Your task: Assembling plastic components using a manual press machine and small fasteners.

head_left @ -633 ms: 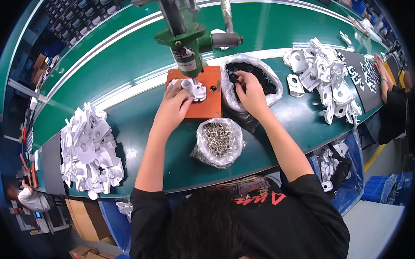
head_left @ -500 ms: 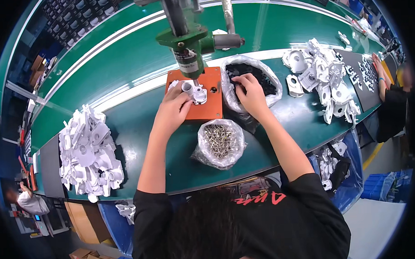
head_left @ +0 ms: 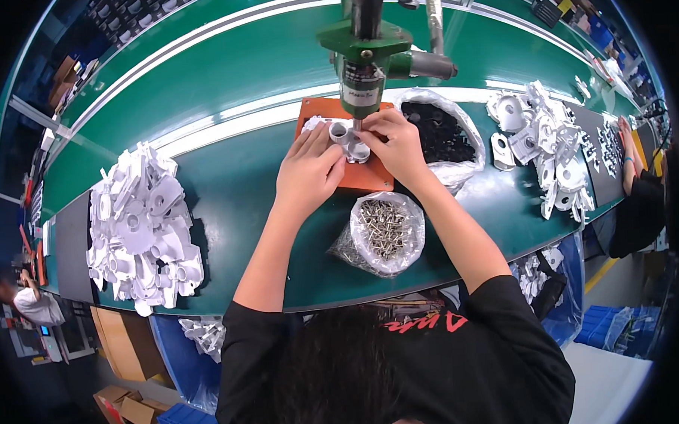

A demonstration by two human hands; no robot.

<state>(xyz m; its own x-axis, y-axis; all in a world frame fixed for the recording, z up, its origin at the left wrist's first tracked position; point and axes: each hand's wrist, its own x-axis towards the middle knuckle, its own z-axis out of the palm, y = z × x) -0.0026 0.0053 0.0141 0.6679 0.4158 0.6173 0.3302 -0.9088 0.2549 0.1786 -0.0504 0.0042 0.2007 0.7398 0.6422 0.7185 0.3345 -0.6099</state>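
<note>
Both hands, left hand [head_left: 308, 172] and right hand [head_left: 397, 146], fingers closed on a white plastic part [head_left: 346, 137], should steady it squarely under the press [head_left: 363, 69].

The green press [head_left: 364, 54] looms over the orange plate [head_left: 360, 174]. Bags of screws [head_left: 381, 233] and black parts [head_left: 441, 134] crowd its near and right sides; bare belt [head_left: 234, 178] opens to its left.
</note>
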